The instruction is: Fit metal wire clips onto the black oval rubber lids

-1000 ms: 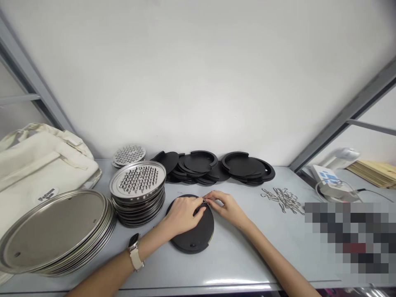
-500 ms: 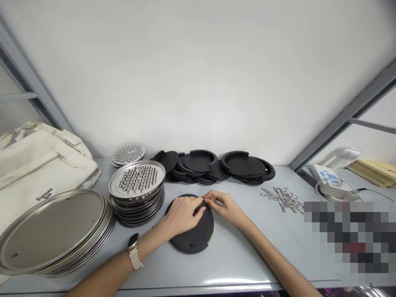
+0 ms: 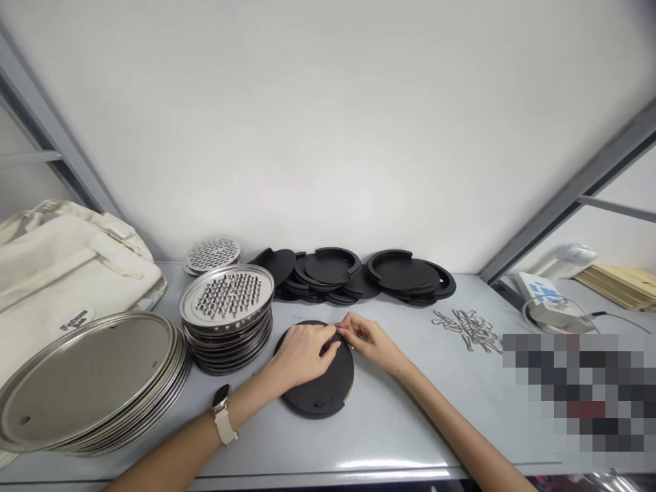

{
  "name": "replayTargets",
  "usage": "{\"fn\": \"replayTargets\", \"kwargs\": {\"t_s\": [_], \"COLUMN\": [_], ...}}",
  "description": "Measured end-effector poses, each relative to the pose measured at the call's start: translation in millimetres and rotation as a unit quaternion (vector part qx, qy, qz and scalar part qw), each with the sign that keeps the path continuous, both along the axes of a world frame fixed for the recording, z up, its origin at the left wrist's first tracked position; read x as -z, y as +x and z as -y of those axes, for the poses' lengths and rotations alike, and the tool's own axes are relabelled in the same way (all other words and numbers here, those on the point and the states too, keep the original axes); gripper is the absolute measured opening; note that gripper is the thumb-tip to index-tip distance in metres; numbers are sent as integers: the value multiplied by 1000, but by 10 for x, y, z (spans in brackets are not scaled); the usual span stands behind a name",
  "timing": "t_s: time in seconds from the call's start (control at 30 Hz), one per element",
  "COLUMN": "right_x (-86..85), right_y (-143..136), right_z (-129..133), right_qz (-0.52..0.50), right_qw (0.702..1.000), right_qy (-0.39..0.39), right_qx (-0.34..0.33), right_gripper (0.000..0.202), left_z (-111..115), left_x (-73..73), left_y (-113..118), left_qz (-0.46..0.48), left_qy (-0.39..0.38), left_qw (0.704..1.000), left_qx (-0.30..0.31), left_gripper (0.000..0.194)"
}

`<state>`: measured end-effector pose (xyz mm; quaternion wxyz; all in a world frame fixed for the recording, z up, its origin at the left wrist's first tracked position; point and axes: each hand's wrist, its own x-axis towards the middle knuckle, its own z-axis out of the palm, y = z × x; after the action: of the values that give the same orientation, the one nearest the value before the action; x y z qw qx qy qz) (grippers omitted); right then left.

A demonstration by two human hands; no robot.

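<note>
A round black disc (image 3: 320, 389) lies on the grey table, with a small hole near its front edge and a yellowish line showing along its right side. My left hand (image 3: 302, 355) lies over its upper part, fingers curled and holding it near the far right rim. At that same rim, my right hand (image 3: 366, 338) is closed in a pinch, its fingertips touching the left hand's. Whatever is between them is tiny and mostly hidden. To the right is a pile of small looped metal pieces (image 3: 469, 329).
Behind the disc, black ring-edged discs (image 3: 333, 266) lie in overlapping piles by the wall. To the left stand stacked round metal graters (image 3: 228, 297), large round metal trays (image 3: 97, 376) and a cream bag (image 3: 76, 266). At right sit a white box (image 3: 540, 290) with cables and wooden boards (image 3: 620, 287).
Both hands keep their places at the disc's far rim. The right hand's fingers have drawn slightly closer together; the disc has not visibly moved.
</note>
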<state>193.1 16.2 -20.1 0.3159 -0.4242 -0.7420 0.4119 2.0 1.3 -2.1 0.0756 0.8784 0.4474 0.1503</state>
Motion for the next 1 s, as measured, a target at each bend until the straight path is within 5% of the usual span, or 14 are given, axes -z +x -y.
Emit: {"fn": "replayTargets", "kwargs": {"t_s": [1.0], "right_x": [29], "right_y": [3], "right_z": [14], "right_qz": [-30], "right_qw": [999], "right_qy": [-35], "right_qx": [-15], "right_gripper": [33], "left_z": [-20], "left_x": [52], "left_y": [-14], "left_qz": [9], "left_qy": [8], "left_qw": [1000], "left_qx": [9], "left_gripper": [18]}}
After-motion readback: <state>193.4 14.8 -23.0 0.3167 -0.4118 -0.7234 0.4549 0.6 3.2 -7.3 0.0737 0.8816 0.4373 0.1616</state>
